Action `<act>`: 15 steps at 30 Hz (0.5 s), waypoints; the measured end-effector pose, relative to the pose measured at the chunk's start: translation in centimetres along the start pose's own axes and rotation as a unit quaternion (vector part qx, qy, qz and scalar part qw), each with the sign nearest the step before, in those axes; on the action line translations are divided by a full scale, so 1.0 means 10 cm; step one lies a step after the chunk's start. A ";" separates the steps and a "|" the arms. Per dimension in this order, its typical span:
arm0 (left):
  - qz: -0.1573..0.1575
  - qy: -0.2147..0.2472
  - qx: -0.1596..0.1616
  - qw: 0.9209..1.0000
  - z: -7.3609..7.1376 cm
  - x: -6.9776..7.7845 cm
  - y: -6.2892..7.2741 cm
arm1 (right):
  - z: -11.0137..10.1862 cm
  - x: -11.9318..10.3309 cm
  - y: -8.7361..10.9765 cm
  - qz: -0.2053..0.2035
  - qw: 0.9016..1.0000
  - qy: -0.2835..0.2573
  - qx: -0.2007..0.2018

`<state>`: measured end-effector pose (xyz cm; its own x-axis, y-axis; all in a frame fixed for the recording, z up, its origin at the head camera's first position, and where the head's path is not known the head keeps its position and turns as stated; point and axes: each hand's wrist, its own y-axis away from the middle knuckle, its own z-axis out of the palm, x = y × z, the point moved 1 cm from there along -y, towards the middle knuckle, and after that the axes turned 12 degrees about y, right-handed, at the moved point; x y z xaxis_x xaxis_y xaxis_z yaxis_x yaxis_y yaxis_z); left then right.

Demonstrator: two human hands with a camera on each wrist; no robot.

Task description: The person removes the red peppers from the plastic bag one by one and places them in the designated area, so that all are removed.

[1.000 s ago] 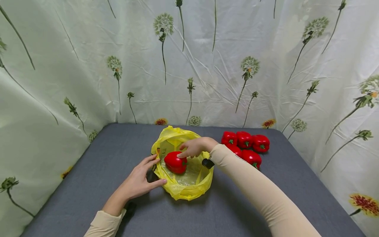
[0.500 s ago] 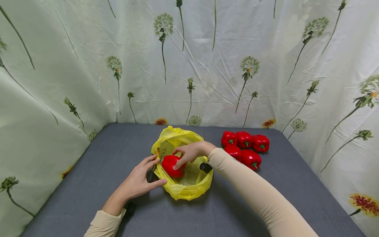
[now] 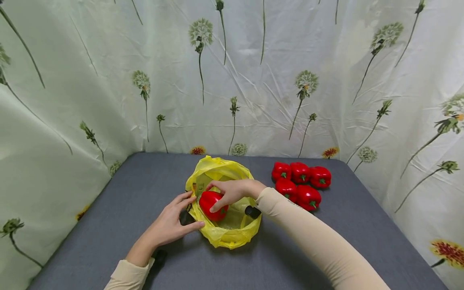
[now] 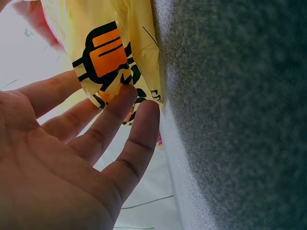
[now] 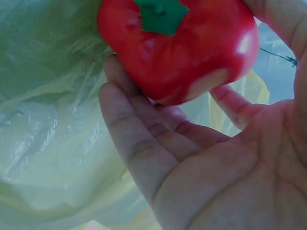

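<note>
A yellow plastic bag stands with its mouth wide and its rim rolled outward. Inside it my right hand grips a red bell pepper, thumb on the near side and fingers on the far side. The right wrist view shows the pepper's green stem and my fingers curving under its body. My left hand spreads along the bag's left side, fingertips and thumb at the rim. In the left wrist view its long fingers lie loosely against the bag's printed wall.
Several more red bell peppers sit grouped to the right of the bag, beyond my right forearm. Everything rests on a dark grey table. A pale curtain with dandelion prints hangs behind and beside it.
My right hand has gone from touching the pepper's top to holding it round both sides. The pepper has shifted slightly toward me in the bag. My left hand stays in place.
</note>
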<state>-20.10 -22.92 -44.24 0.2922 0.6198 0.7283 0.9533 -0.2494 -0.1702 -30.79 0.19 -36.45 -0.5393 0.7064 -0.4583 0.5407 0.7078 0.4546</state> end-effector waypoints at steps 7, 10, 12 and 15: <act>0.000 0.000 0.000 1.000 -0.01 0.00 -0.01 | -0.07 0.08 0.12 -0.023 0.999 -0.032 0.020; 0.002 0.000 0.003 1.000 0.00 0.01 -0.01 | -0.10 0.12 0.18 -0.028 0.998 -0.047 0.025; 0.002 -0.002 0.005 1.000 0.00 0.00 -0.01 | -0.12 0.15 0.22 -0.029 0.998 -0.048 0.031; 0.001 -0.003 0.006 1.000 0.00 0.01 -0.01 | -0.14 0.19 0.29 -0.026 0.997 -0.048 0.045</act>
<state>-20.18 -22.88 -44.16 0.2942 0.6245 0.7235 0.9537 -0.2417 -0.1792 -31.19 3.55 -34.91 -0.5067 0.6616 -0.5528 0.5709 0.7379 0.3599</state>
